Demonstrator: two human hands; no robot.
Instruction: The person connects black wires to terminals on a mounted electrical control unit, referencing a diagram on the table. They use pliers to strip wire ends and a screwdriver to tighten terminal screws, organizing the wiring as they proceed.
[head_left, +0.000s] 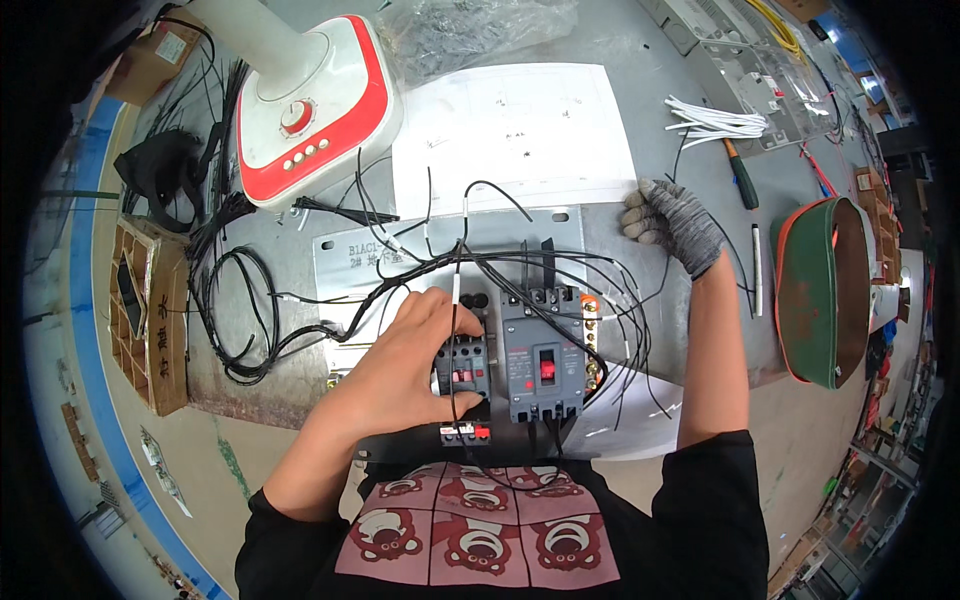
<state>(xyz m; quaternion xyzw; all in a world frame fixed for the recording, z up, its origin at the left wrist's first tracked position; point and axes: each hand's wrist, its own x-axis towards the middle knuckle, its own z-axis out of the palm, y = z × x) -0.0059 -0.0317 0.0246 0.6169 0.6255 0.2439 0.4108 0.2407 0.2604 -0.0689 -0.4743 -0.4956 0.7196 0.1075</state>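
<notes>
In my head view, the bare left hand (pixel 392 368) grips the small dark contactor (pixel 463 370) between thumb and fingers, just left of the grey breaker (pixel 546 395). The gloved right hand (pixel 675 224) curls by the white sheet (pixel 510 130) on the tabletop (pixel 640 80); I can't tell whether it holds anything.

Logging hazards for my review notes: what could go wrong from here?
Loose black wires run around the left hand, so one could snag or get pinched as its grip spans the small grey switch. The gloved right hand is beside the white sheet's corner and might shift it.
</notes>
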